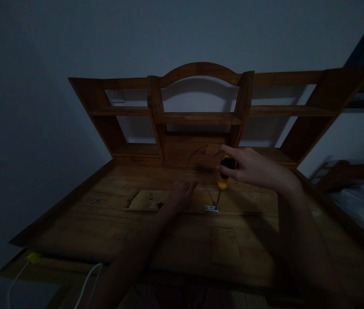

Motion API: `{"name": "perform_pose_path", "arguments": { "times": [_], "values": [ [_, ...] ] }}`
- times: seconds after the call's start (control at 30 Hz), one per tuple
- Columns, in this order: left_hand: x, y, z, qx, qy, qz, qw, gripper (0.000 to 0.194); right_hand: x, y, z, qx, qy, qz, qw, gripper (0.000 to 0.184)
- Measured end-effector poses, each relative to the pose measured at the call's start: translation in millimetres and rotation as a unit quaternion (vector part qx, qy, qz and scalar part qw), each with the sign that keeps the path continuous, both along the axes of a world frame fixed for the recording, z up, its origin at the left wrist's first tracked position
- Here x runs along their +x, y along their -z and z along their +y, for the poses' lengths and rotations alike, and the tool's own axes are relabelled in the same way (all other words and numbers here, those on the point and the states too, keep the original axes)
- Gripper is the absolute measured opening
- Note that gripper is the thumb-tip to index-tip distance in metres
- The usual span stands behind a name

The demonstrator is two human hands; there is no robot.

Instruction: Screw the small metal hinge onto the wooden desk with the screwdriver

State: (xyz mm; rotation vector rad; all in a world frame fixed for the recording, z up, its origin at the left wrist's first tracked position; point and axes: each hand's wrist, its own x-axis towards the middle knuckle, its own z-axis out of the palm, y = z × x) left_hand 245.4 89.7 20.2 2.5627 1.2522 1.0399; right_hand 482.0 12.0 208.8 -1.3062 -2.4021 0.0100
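My right hand (246, 167) is wrapped round the black and yellow handle of a screwdriver (223, 182), which stands nearly upright. The screwdriver's tip meets a small metal hinge-like plate (210, 208) at the front edge of a long wooden strip (249, 201) on the desk. To the left of the plate, my left hand (182, 193) lies over the strip with its fingers loosely stretched toward the right. It appears to hold nothing, though dim light blurs the fingertips. The strip's left end has a dark, rough patch.
Behind the wooden desktop (104, 227) rises a shelf unit (197, 118) against the wall. A thin metal item (96, 200) lies at the left. Toward the front is a rectangular wooden piece (225, 246). A white cable (87, 281) hangs at the near left edge.
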Motion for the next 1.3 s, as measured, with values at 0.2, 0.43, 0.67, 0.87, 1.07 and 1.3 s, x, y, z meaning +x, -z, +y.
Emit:
{"name": "perform_pose_path", "arguments": {
  "times": [0.2,0.43,0.67,0.87,1.07,1.3],
  "values": [
    [11,-11.3,-11,-0.001,-0.008,-0.001,1.0,0.06,1,-0.3,-2,0.0,-0.021,0.001,1.0,0.037],
    [9,-6.2,-10,0.02,0.01,0.077,0.997,0.056,0,-1.6,-6,-0.005,-0.074,0.02,0.997,0.035],
    [18,-27.9,-34,0.0,0.162,0.035,0.986,0.04,1,-4.0,-4,-0.006,-0.054,0.015,0.998,0.025],
    [28,-27.2,-39,0.034,0.248,0.119,0.961,0.042,-3,-3.8,-3,0.009,-0.025,0.005,1.0,0.035],
    [29,-17.7,-37,0.041,0.246,0.144,0.958,0.033,-3,-6.1,-5,0.018,-0.035,-0.004,0.999,0.027],
    [28,-22.7,-39,0.038,0.246,0.148,0.957,0.029,-4,-4.1,-5,0.016,0.021,-0.033,0.999,0.033]
  ]
}}
